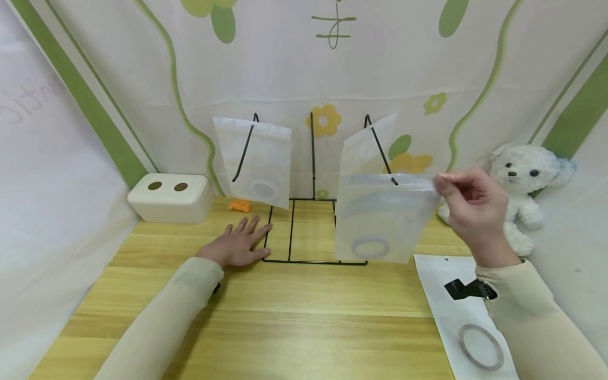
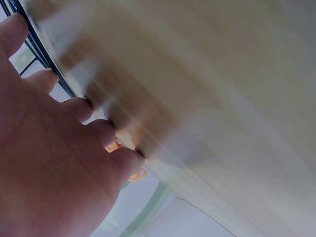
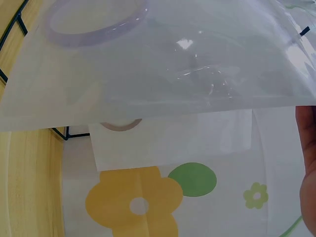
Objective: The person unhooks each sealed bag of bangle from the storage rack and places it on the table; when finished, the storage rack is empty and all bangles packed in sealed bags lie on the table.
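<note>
My right hand (image 1: 475,208) pinches the upper right corner of a translucent bag (image 1: 399,221) with a pale ring inside. The bag's top edge is at the tip of the right hook (image 1: 380,148) of a black wire rack (image 1: 313,262); whether the hook passes through it, I cannot tell. Behind it on that hook hangs another bag (image 1: 358,150). A similar bag (image 1: 273,153) hangs on the left hook. My left hand (image 1: 239,248) lies spread on the table, fingers at the rack base's left side. In the left wrist view, its fingertips (image 2: 101,132) touch the wood.
Another bag (image 1: 442,306) with a ring lies flat at the table's right, under my right forearm. A white box with two holes (image 1: 173,203) stands back left, beside a small orange object (image 1: 239,205). A white plush bear (image 1: 518,182) sits at the right, against the patterned curtain.
</note>
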Tool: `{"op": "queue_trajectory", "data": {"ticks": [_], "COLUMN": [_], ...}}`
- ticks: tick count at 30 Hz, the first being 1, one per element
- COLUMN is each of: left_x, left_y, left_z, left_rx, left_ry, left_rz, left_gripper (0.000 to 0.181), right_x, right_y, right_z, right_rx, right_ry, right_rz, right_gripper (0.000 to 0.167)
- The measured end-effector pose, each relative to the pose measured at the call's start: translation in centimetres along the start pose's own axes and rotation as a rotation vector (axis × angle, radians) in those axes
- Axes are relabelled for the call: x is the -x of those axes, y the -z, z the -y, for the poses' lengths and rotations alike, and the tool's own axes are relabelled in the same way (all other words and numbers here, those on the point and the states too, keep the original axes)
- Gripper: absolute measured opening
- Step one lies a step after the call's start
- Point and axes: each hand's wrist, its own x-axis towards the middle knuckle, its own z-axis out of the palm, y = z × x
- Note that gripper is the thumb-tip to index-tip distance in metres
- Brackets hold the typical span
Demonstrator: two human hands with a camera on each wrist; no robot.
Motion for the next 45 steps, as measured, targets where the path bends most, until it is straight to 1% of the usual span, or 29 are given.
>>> {"op": "queue_trajectory", "data": {"ticks": [3,5,12,18,24,27,29,31,32,34,38,40,42,44,45], "left_x": [0.0,0.0,0.0,-0.1,-0.2,-0.3,-0.4,-0.5,-0.5,-0.4,-0.3,-0.4,-0.4,-0.3,-0.3], "left_y": [0.0,0.0,-0.1,0.0,0.0,0.0,0.0,0.0,0.1,0.2,0.3,0.3,0.3,0.4,0.4], "left_z": [0.0,0.0,0.0,0.1,0.0,-0.1,-0.1,-0.1,-0.1,-0.2,-0.3,-0.2,-0.1,-0.1,-0.1], "left_rx": [0.003,0.003,-0.002,-0.008,-0.008,-0.009,-0.011,-0.015,-0.015,-0.017,-0.017,-0.019,-0.020,-0.016,-0.013], "left_ry": [-0.001,0.000,0.000,0.000,-0.003,-0.005,-0.006,-0.006,-0.006,-0.005,-0.003,-0.003,-0.003,-0.003,-0.002], "left_rz": [-0.002,-0.003,-0.004,-0.004,0.003,0.004,0.003,0.002,0.002,0.003,0.006,0.006,0.004,0.003,0.004], "left_gripper": [0.078,0.078,0.078,0.078,0.078,0.078,0.078,0.078,0.078,0.078,0.078,0.078,0.077,0.077,0.077], "right_x": [0.1,0.2,0.3,0.3,0.7,1.1,1.5,1.8,2.0,2.4,3.2,3.8,4.5,5.2,5.6], "right_y": [0.0,0.0,0.0,0.3,0.4,0.6,0.8,1.2,1.3,1.6,2.2,2.6,2.9,3.1,3.1], "right_z": [0.4,0.7,1.4,1.7,2.2,2.8,3.1,3.3,3.4,3.6,3.8,3.7,3.4,3.1,2.9], "right_rx": [-0.026,-0.046,-0.172,-0.172,-0.204,-0.206,-0.240,-0.242,-0.260,-0.297,-0.327,-0.320,-0.274,-0.195,-0.124], "right_ry": [0.004,0.005,0.011,0.041,0.052,0.050,0.041,0.035,0.038,0.046,0.056,0.034,-0.012,-0.076,-0.109], "right_rz": [0.005,0.003,-0.015,0.000,0.016,0.002,-0.016,-0.027,-0.026,-0.011,0.037,0.059,0.090,0.123,0.144], "right_gripper": [0.024,0.024,0.018,0.015,0.018,0.018,0.016,0.016,0.015,0.015,0.016,0.015,0.013,0.009,0.008]}}
